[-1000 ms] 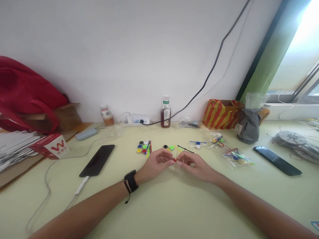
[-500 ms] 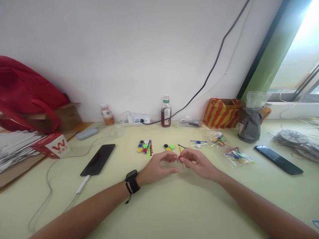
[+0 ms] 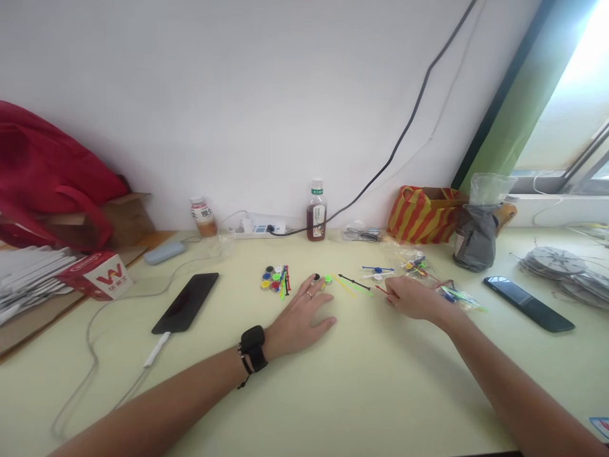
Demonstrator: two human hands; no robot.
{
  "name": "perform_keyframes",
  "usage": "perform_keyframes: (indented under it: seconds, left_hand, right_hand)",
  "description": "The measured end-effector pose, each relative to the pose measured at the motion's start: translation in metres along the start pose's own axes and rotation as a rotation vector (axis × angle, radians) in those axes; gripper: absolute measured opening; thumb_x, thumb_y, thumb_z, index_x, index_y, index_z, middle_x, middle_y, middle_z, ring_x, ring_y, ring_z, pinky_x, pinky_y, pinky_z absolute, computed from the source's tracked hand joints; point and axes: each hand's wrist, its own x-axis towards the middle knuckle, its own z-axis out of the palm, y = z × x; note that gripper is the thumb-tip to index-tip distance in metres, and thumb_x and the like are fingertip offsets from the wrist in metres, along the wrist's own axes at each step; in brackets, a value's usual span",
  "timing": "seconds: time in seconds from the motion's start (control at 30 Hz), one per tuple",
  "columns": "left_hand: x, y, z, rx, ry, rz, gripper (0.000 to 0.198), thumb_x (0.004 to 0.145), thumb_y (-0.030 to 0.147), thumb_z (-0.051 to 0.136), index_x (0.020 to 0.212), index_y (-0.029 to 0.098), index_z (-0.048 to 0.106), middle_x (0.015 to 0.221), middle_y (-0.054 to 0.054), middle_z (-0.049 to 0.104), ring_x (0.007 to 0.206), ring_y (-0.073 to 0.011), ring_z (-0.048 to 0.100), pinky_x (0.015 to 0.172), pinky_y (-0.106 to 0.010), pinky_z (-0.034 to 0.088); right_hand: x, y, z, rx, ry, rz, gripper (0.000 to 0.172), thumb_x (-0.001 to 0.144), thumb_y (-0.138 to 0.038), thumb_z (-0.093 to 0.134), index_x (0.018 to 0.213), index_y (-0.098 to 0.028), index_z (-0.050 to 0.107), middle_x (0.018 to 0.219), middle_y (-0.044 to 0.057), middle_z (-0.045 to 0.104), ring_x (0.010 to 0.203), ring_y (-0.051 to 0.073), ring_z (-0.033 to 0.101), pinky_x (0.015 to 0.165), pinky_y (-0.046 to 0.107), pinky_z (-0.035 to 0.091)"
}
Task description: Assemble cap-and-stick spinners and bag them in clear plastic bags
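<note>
My left hand [image 3: 299, 320] lies spread with the palm down, its fingertips by a black disc [image 3: 316, 277] and a green disc [image 3: 328, 279]. A yellow disc is partly hidden under the fingers. My right hand [image 3: 412, 297] pinches a red arrow-shaped piece [image 3: 380, 289] low over the table. Between the hands lie a yellow stick [image 3: 343, 285] and a black arrow [image 3: 354, 282], with a green one beside it. A blue arrow [image 3: 378, 269] and a white one rest behind the red piece. Left of my left hand is a group of coloured discs [image 3: 272, 277] with several arrows [image 3: 286, 282].
A dark bottle [image 3: 316, 212] and a power strip [image 3: 259, 227] stand by the wall. A black phone [image 3: 185, 303] with a cable lies left, another phone [image 3: 528, 304] right. Plastic bags of pieces [image 3: 457, 297], a striped bag [image 3: 419, 214] and a red-white box [image 3: 99, 275] are around.
My hands have moved apart. The left has opened flat by the discs; the right has gone right with a red piece. The black arrow and yellow stick now show more fully.
</note>
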Motion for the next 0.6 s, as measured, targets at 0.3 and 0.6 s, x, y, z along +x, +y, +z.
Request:
perform_keyframes:
  seconds: [0.3, 0.6]
  left_hand:
    - [0.003, 0.006, -0.004, -0.052, -0.052, 0.007, 0.031, 0.094, 0.032, 0.068, 0.124, 0.025, 0.067, 0.152, -0.011, 0.055, 0.154, -0.0337, 0.031, 0.123, -0.058, 0.036]
    - [0.005, 0.01, -0.009, -0.047, -0.065, 0.037, 0.043, 0.094, 0.026, 0.066, 0.137, 0.027, 0.06, 0.15, -0.01, 0.055, 0.144, -0.0292, 0.045, 0.122, -0.053, 0.039]
  right_hand:
    - [0.013, 0.003, 0.008, -0.052, 0.035, 0.0, 0.015, 0.093, -0.013, 0.057, 0.08, -0.018, 0.062, 0.082, 0.008, 0.067, 0.071, 0.019, 0.061, 0.061, 0.029, 0.031]
    - [0.032, -0.007, 0.022, -0.091, 0.174, 0.047, 0.018, 0.104, -0.017, 0.044, 0.105, -0.017, 0.063, 0.111, 0.013, 0.067, 0.098, 0.025, 0.066, 0.073, 0.03, 0.039]
